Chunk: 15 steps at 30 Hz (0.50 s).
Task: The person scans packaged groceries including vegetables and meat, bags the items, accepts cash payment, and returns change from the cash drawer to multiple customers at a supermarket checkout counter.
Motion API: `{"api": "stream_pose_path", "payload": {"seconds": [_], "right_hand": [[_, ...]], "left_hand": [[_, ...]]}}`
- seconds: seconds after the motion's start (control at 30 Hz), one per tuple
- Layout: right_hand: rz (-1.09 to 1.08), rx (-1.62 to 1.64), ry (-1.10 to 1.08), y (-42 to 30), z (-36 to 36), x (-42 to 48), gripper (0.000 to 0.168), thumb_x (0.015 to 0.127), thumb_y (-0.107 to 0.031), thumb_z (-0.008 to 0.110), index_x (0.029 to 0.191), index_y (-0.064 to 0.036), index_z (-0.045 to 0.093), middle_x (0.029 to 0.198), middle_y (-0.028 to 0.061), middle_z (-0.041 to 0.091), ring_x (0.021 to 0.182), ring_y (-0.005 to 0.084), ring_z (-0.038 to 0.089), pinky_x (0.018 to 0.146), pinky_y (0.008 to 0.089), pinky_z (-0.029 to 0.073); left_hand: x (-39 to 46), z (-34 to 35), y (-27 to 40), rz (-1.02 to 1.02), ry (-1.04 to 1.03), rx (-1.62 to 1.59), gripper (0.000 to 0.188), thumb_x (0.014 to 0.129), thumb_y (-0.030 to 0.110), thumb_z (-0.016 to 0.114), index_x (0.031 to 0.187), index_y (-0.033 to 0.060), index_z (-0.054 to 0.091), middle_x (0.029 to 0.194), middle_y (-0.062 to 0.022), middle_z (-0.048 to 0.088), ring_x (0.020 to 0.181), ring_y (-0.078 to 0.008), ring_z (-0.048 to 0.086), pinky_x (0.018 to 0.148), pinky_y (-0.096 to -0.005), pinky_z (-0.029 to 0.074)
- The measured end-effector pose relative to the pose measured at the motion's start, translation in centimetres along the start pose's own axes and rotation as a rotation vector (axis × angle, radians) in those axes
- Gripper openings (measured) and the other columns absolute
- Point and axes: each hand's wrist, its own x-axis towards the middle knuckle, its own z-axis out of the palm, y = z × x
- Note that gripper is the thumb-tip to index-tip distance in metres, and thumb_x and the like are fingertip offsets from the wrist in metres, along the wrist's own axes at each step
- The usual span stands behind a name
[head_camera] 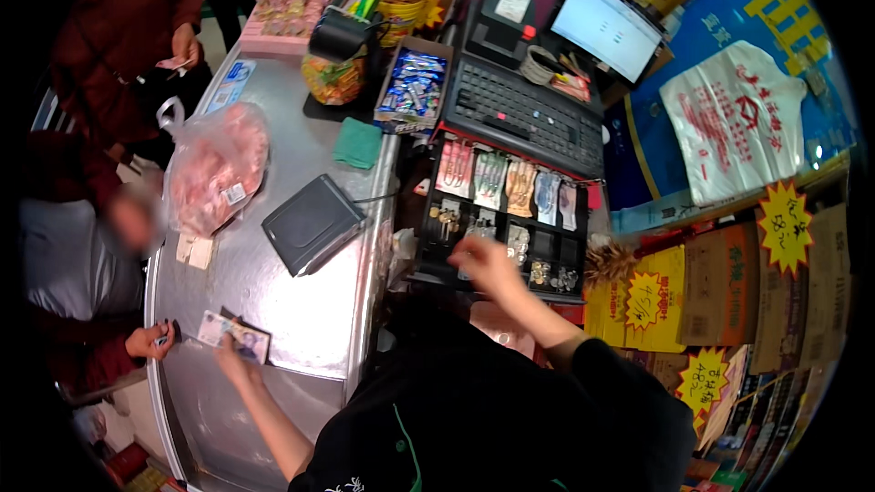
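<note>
My left hand (236,363) grips a banknote (254,344) by its edge over the metal counter. Beneath the note shows a dark flat thing that I cannot make out. Blurred, my right hand (484,264) hovers over the front compartments of the open cash drawer (543,244); whether its fingers hold anything is unclear. Behind that hand, pink notes (454,167), green notes (490,181) and several other banknotes lie under clips. Silver coins (517,243) and small brass-coloured coins (540,273) sit in the drawer's compartments near the right hand.
A dark flat device (313,222) and a green cloth (357,143) lie on the steel counter (307,314). Beyond them is a clear bag of pink meat (217,171). A customer's hand (150,342) rests at the counter edge. A keyboard (526,113) and monitor (605,26) stand behind the drawer.
</note>
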Motion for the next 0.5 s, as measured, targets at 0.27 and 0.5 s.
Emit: {"api": "stream_pose_path", "payload": {"seconds": [0.27, 0.5], "right_hand": [[0.06, -0.294, 0.365, 10.2, -6.0, 1.4, 0.031, 0.074, -0.024, 0.073, 0.097, -0.007, 0.06, 0.073, 0.0156, 0.063, 0.073, 0.0366, 0.062, 0.063, 0.0418, 0.048], [-0.218, 0.168, -0.241, -3.1, 3.9, 2.2, 0.01, 0.081, -0.009, 0.063, 0.089, -0.004, 0.062, 0.062, 0.0023, 0.054, 0.057, 0.0087, 0.05, 0.053, 0.0259, 0.04]], "left_hand": [[7.0, -1.4, 1.9, 0.075, 0.232, 0.6, 0.034, 0.08, 0.002, 0.061, 0.112, -0.0044, 0.05, 0.093, -0.0118, 0.059, 0.082, -0.0178, 0.058, 0.071, -0.0322, 0.048], [3.2, 2.7, 4.1, 0.757, 0.547, 1.266, 0.053, 0.068, 0.005, 0.066, 0.117, 0.0002, 0.048, 0.112, -0.0222, 0.05, 0.108, -0.0381, 0.046, 0.092, -0.0461, 0.037]]}}
